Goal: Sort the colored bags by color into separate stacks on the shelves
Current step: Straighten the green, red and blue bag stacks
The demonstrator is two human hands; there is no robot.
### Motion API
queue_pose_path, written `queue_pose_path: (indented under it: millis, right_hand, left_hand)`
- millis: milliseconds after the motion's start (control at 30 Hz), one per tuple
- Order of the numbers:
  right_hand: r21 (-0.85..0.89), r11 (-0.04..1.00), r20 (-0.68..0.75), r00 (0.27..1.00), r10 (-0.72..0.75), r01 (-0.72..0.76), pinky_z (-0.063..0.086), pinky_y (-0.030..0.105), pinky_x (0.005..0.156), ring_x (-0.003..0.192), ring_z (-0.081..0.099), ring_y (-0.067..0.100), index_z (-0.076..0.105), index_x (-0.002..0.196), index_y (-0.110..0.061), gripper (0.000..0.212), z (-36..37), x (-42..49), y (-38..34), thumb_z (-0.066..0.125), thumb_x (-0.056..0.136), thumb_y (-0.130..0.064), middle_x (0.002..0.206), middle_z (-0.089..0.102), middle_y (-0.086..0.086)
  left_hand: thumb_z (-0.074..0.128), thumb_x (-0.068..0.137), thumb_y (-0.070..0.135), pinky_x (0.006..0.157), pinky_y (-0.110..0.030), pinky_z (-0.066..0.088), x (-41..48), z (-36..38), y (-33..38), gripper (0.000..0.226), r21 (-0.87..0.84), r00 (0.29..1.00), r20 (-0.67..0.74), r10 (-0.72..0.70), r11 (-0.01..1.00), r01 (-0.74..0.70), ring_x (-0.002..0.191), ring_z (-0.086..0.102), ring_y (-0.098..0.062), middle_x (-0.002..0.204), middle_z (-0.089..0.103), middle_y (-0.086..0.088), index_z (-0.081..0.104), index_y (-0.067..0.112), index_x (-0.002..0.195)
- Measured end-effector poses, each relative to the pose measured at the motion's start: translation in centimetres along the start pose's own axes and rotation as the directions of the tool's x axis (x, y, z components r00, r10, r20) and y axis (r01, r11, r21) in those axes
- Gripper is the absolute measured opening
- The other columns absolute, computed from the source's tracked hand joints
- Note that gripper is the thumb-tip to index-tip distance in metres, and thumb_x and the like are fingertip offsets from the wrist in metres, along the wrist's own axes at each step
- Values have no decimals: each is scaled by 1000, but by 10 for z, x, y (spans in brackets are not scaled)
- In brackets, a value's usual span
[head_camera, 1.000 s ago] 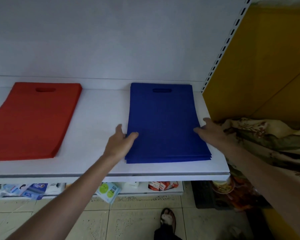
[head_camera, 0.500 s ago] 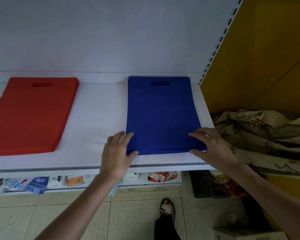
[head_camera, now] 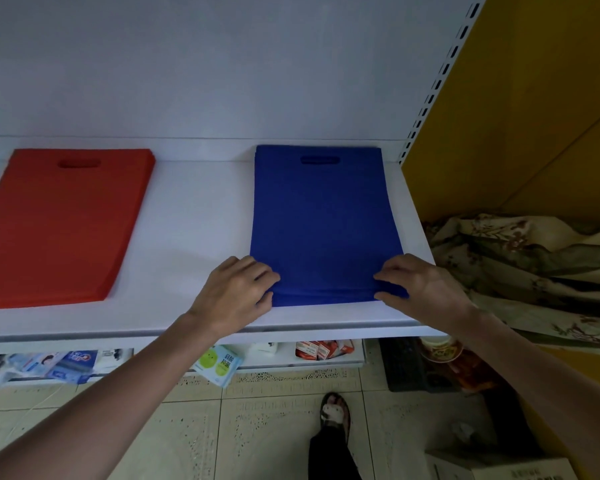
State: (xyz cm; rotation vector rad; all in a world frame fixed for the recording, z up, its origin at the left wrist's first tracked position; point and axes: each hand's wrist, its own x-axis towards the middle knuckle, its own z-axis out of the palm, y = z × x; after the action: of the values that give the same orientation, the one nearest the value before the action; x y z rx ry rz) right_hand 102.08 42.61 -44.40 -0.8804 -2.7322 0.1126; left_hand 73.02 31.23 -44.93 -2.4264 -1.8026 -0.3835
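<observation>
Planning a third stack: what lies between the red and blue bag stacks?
Head view: only bare white shelf between the red stack and blue stack, apart from the left hand at its near corner.

Blue bag stack [head_camera: 323,223] flat on white shelf [head_camera: 194,216], red stack [head_camera: 56,223] apart

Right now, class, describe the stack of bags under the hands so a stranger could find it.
On the white shelf lie two flat stacks of bags. Take the right one, beside the yellow wall, its near corners held by the left hand and right hand. It is the blue stack; its neighbour, the red stack, is untouched.
</observation>
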Motion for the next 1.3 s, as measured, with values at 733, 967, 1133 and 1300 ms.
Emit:
queue_pose_path:
  millis: [733,967,1133,1300]
  right_hand:
    - [-30,998,-154,986,-58,54,56,31,70,88,61,21,69,104,-5,45,3,0,-2,53,83,-42,100,65,10]
    - [-178,969,-36,983,-180,171,52,27,41,58,64,21,72,87,-8,35,18,12,-33,83,55,1,81,67,7]
    - [-132,985,2,993,-115,114,55,31,42,54,65,20,73,71,-13,19,23,21,-24,87,58,-14,70,69,0]
    - [-193,967,43,986,-161,166,51,25,39,47,60,20,70,64,-14,25,18,20,-25,88,48,-6,63,66,0]
  left_hand:
    - [60,74,8,49,-21,46,20,-13,3,17,-31,980,-150,-133,991,130,59,61,-19,68,67,0,74,12,81]
    - [78,63,0,47,-21,47,30,-17,1,20,-38,971,-178,-161,987,156,57,62,-20,66,68,-3,74,9,81]
    - [76,67,3,49,-21,47,27,-16,-2,18,-69,976,-161,-148,988,139,61,64,-20,70,69,-3,74,10,83]
    - [61,71,11,50,-19,46,19,-12,0,19,-93,987,-111,-117,990,107,64,64,-18,74,69,1,75,13,85]
